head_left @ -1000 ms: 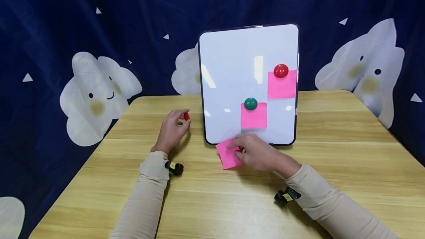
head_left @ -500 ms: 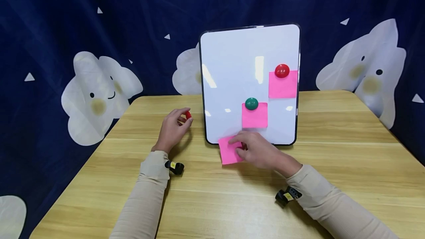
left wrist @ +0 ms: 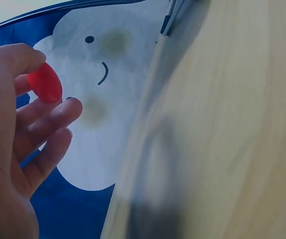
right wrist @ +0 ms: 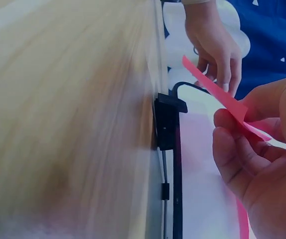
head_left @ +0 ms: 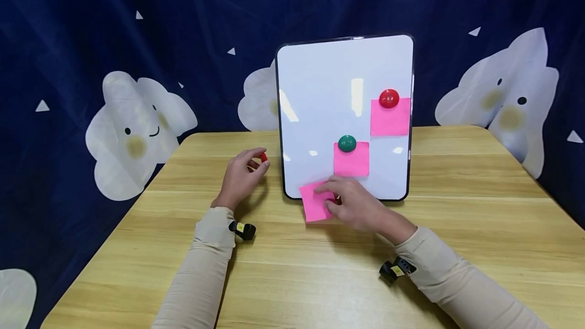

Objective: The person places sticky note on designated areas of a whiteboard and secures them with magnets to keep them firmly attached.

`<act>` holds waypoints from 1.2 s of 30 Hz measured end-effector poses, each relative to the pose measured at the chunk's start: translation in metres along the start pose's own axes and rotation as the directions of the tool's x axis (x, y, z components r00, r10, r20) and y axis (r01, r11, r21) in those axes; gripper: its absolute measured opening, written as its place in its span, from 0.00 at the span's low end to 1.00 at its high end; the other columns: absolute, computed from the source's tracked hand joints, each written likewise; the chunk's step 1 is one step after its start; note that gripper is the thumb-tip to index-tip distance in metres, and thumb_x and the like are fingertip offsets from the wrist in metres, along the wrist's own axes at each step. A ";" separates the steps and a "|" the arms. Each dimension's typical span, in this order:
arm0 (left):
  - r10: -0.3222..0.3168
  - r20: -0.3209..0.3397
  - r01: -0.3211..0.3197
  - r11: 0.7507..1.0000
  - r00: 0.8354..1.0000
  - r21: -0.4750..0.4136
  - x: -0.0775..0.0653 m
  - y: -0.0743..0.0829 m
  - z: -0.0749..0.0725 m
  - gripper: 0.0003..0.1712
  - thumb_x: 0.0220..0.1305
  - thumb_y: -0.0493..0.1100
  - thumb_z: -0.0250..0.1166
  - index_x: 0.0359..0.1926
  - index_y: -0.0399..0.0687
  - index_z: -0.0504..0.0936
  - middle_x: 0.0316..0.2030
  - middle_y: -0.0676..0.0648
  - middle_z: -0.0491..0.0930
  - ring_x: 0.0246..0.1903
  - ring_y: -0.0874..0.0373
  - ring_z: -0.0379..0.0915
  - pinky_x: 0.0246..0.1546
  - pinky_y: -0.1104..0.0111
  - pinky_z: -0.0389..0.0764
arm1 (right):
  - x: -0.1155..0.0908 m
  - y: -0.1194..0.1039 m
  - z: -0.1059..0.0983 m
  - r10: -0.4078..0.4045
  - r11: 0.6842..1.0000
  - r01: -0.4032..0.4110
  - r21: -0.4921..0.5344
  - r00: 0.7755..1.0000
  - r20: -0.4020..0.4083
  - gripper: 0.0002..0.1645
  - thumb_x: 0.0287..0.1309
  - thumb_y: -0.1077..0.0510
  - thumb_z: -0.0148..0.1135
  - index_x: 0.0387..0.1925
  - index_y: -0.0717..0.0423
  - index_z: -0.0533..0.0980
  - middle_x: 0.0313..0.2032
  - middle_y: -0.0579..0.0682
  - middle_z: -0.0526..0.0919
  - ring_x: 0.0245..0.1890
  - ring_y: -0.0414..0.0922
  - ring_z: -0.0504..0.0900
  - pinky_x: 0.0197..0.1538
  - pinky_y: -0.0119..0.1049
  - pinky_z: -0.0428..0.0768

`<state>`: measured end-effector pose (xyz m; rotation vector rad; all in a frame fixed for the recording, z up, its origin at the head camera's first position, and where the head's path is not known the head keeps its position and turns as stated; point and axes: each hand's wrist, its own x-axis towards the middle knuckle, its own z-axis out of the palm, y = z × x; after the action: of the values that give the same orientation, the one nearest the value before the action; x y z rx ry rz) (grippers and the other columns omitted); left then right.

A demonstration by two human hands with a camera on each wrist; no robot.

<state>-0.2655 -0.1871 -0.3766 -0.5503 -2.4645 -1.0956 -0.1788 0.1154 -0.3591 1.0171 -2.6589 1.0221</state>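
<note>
My left hand [head_left: 241,176] pinches a round red magnet [left wrist: 46,83] between thumb and forefinger, just left of the whiteboard [head_left: 311,100]. The other fingers curl loosely beneath it in the left wrist view. My right hand [head_left: 358,204] pinches a pink sticky note [head_left: 314,206] by its right side, in front of the board's lower edge. Seen from the right wrist, this note [right wrist: 215,92] is bent and stands off the board's surface. A green magnet [head_left: 347,143] sits over the top of one pink note [head_left: 351,160] on the board. Another red magnet [head_left: 389,98] overlaps a second note [head_left: 390,118] at the right edge.
The black-framed board stands upright on the wooden table [head_left: 292,268], with a black clip [right wrist: 168,122] at its lower edge. Behind hangs a dark blue curtain [head_left: 183,24] printed with white clouds and triangles. Each wrist wears a small black camera.
My right hand has raised the pink note slightly up the board's lower edge and straightened it. My left hand, with its red magnet, has shifted a little right toward the board.
</note>
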 end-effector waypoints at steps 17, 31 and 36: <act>-0.022 0.007 0.022 0.999 1.000 -0.029 0.001 0.005 0.000 0.20 0.69 0.51 0.65 0.58 0.49 0.83 0.45 0.50 0.84 0.35 0.58 0.81 0.41 0.61 0.82 | 0.009 -0.002 -0.014 -0.002 1.000 0.002 0.000 1.000 0.021 0.15 0.58 0.70 0.66 0.45 0.57 0.85 0.34 0.43 0.79 0.32 0.41 0.74 0.34 0.33 0.78; -0.011 -0.017 0.010 0.998 1.000 -0.062 0.003 0.014 -0.006 0.19 0.69 0.47 0.66 0.58 0.47 0.83 0.45 0.48 0.84 0.37 0.57 0.80 0.43 0.62 0.81 | 0.033 -0.004 -0.027 -0.009 1.000 0.009 -0.008 0.999 -0.039 0.13 0.58 0.71 0.65 0.45 0.60 0.85 0.33 0.46 0.79 0.30 0.43 0.73 0.32 0.34 0.77; 0.021 -0.030 -0.023 0.997 0.999 -0.070 0.005 0.018 -0.009 0.19 0.69 0.47 0.66 0.57 0.47 0.83 0.45 0.49 0.84 0.36 0.58 0.81 0.42 0.62 0.82 | 0.042 -0.003 -0.031 -0.014 1.000 0.013 -0.012 0.995 -0.094 0.11 0.58 0.71 0.65 0.42 0.60 0.85 0.33 0.47 0.80 0.32 0.45 0.74 0.34 0.36 0.78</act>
<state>-0.2596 -0.1815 -0.3579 -0.5768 -2.3969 -1.1773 -0.2125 0.1101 -0.3199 0.9583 -2.5760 1.0239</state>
